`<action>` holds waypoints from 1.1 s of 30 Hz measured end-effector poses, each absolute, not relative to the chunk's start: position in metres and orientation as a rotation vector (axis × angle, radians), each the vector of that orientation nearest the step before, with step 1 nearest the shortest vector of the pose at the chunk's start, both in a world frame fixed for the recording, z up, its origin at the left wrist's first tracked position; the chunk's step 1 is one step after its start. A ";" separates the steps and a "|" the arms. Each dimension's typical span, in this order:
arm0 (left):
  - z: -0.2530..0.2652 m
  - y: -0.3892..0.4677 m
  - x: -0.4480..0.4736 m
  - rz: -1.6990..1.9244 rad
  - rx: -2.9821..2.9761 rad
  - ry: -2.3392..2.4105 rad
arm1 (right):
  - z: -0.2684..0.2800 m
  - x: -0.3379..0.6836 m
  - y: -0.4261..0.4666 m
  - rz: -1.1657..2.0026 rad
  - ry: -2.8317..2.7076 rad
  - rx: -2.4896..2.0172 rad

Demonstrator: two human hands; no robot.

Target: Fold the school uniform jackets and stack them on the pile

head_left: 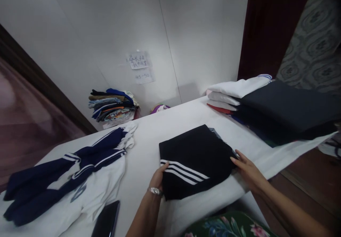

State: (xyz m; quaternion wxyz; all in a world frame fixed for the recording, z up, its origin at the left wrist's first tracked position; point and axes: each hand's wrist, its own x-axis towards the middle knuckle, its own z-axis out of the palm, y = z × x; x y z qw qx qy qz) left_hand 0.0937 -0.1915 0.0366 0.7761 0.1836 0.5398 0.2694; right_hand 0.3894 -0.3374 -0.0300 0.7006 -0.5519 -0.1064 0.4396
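Observation:
A folded black garment (194,148) lies in front of me on the white-covered table, with white stripes slanting across its near left part. Whether it is a top or trousers, I cannot tell. My left hand (158,178) grips its left edge, thumb on top and the other fingers hidden underneath. At the right edge, my right hand (247,169) pinches the cloth between thumb and fingers. A bit of greyish cloth (217,134) peeks out from under the far right side.
Left lie a navy and white striped garment (87,159), a white shirt (98,183) and a dark phone-like slab (106,219). Folded clothes (113,103) are stacked beyond the far edge. A bigger pile (287,105) fills the right. Paper notes (140,66) hang on the wall.

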 end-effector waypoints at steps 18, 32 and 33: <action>0.092 -0.187 0.129 0.700 0.513 0.969 | -0.023 0.310 -0.356 1.875 -0.279 -0.445; 0.039 -0.229 0.096 0.721 0.479 1.210 | -0.014 0.305 -0.314 1.446 0.181 -0.645; 0.035 -0.231 0.095 0.710 0.477 1.225 | -0.014 0.303 -0.313 1.442 0.172 -0.688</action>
